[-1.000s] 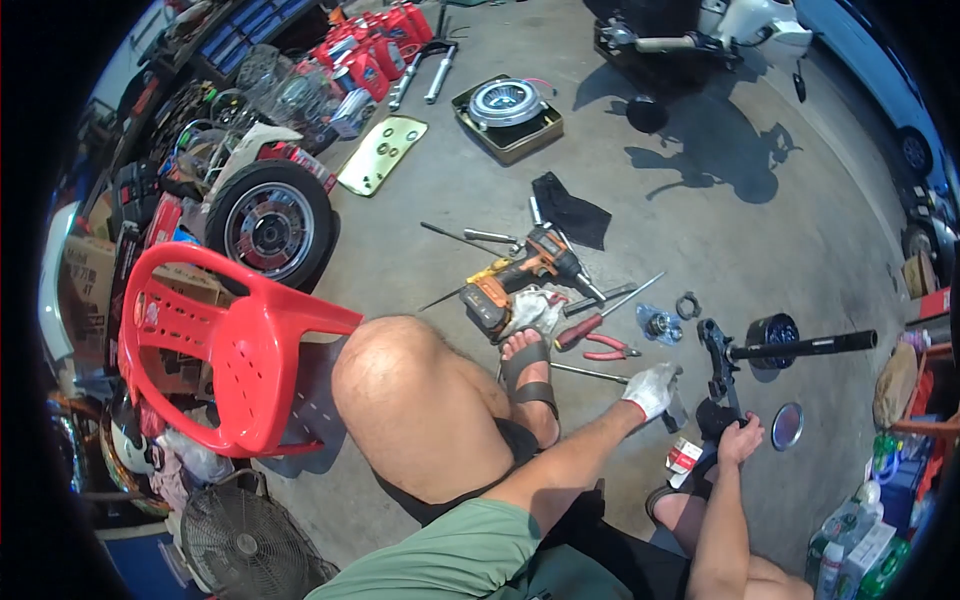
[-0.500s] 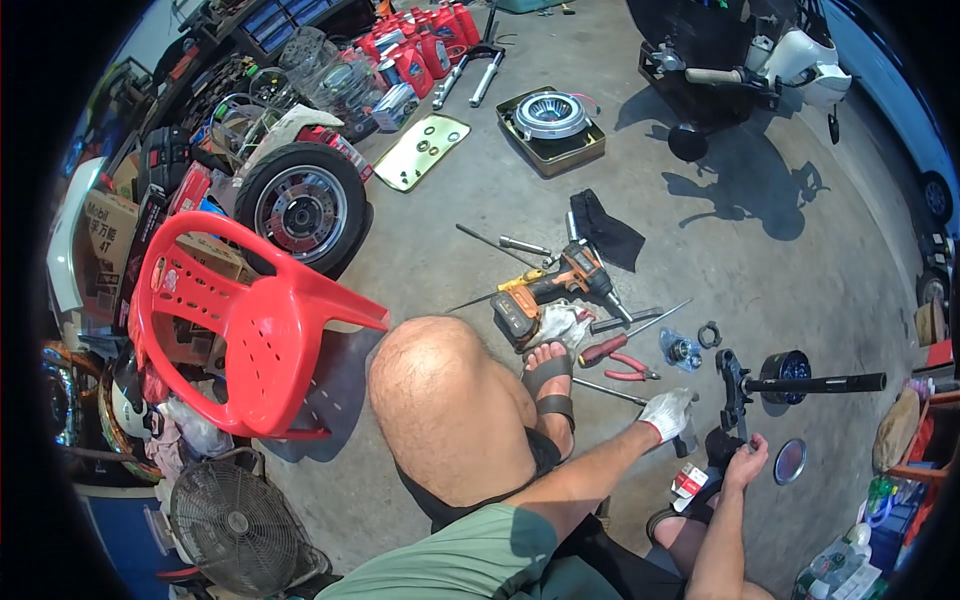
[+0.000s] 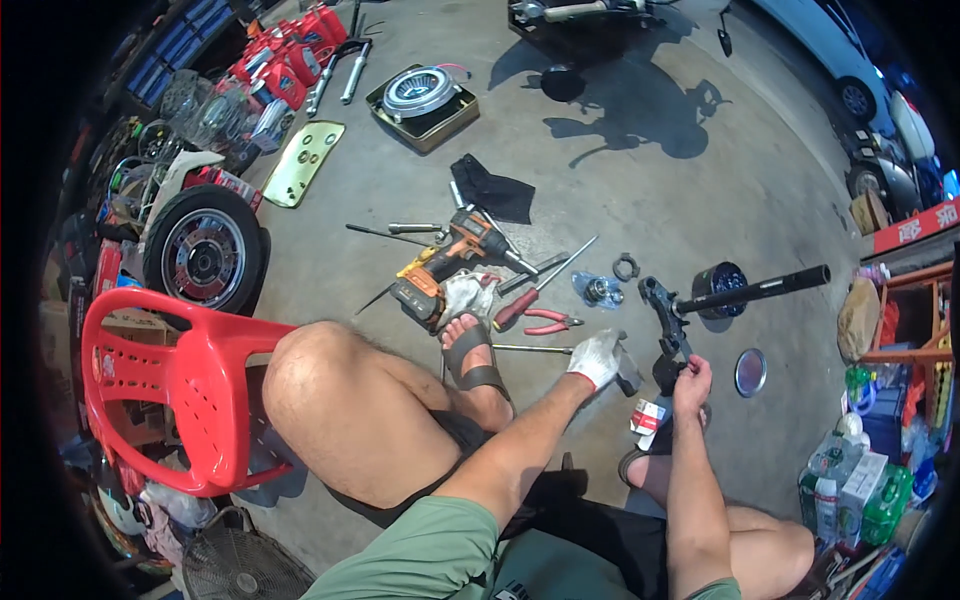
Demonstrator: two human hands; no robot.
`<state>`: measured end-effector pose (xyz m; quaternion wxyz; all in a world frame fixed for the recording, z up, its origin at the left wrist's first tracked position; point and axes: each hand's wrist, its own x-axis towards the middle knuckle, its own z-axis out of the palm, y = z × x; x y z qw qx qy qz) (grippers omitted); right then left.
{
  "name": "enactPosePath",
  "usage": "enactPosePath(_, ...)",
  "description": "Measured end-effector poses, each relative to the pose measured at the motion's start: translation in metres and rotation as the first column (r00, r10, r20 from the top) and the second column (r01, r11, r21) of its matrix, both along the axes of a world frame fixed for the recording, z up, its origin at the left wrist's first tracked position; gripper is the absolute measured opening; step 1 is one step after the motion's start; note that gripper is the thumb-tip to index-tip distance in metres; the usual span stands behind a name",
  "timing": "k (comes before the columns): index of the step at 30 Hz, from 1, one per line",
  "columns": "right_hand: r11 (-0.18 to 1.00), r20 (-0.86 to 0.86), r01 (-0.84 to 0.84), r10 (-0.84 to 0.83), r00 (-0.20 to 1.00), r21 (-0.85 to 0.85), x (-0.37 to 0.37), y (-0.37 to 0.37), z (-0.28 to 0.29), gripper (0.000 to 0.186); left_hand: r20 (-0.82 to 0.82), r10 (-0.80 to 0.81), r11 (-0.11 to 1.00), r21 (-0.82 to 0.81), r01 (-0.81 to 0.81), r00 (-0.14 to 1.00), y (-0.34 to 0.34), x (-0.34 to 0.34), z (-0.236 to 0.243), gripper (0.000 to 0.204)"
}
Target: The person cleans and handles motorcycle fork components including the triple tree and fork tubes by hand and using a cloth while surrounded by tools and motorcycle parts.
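Note:
My left hand (image 3: 597, 357), in a white work glove, is low by the concrete floor, closed on a small grey metal tool (image 3: 628, 376). My bare right hand (image 3: 691, 380) grips the lower end of a black handlebar assembly (image 3: 665, 315), whose long black grip (image 3: 770, 288) points right. The two hands are a short way apart. A small red and white box (image 3: 648, 415) lies just below them. My left foot in a sandal (image 3: 475, 355) rests beside a crumpled white glove (image 3: 468, 296).
An orange and black cordless drill (image 3: 455, 258), red-handled pliers (image 3: 546, 322), screwdrivers and a black cloth (image 3: 490, 190) lie ahead. A red plastic chair (image 3: 170, 390) and a wheel (image 3: 205, 260) stand left. A round mirror (image 3: 750, 372) lies right; bottles (image 3: 850, 490) stand lower right.
The view has shifted as my head moved. Both hands stay at the handlebar assembly, the gloved left hand close beside it.

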<state>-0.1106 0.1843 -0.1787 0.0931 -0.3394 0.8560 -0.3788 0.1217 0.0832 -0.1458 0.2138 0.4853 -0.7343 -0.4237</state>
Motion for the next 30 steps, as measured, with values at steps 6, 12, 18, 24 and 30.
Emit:
enactPosePath(6, 0.999, 0.068, 0.037, -0.037, 0.997, 0.008, 0.001, 0.001, 0.011, 0.025, -0.009, -0.031, 0.999, -0.026, 0.031, 0.999, 0.001, -0.002, 0.0, 0.025)
enactPosePath(12, 0.983, 0.424, 0.178, -0.144, 0.894, -0.04, 0.003, 0.003, 0.019, 0.017, 0.081, -0.004, 0.999, 0.046, 0.0, 0.997, -0.001, 0.005, -0.003, 0.022)
enactPosePath(18, 0.978, 0.527, 0.206, -0.165, 0.834, -0.019, 0.001, 0.003, 0.024, 0.019, 0.09, 0.052, 0.998, 0.043, -0.056, 0.995, -0.004, 0.007, -0.013, 0.022)
enactPosePath(24, 0.978, 0.61, 0.207, -0.164, 0.775, 0.0, 0.007, 0.0, 0.031, 0.02, 0.115, 0.054, 0.997, 0.047, -0.06, 0.992, -0.003, 0.012, -0.014, 0.022)
enactPosePath(30, 0.982, 0.644, 0.186, -0.144, 0.751, 0.003, 0.019, -0.005, 0.03, 0.022, 0.174, 0.289, 0.938, -0.249, -0.242, 0.941, -0.023, 0.028, -0.023, 0.02)
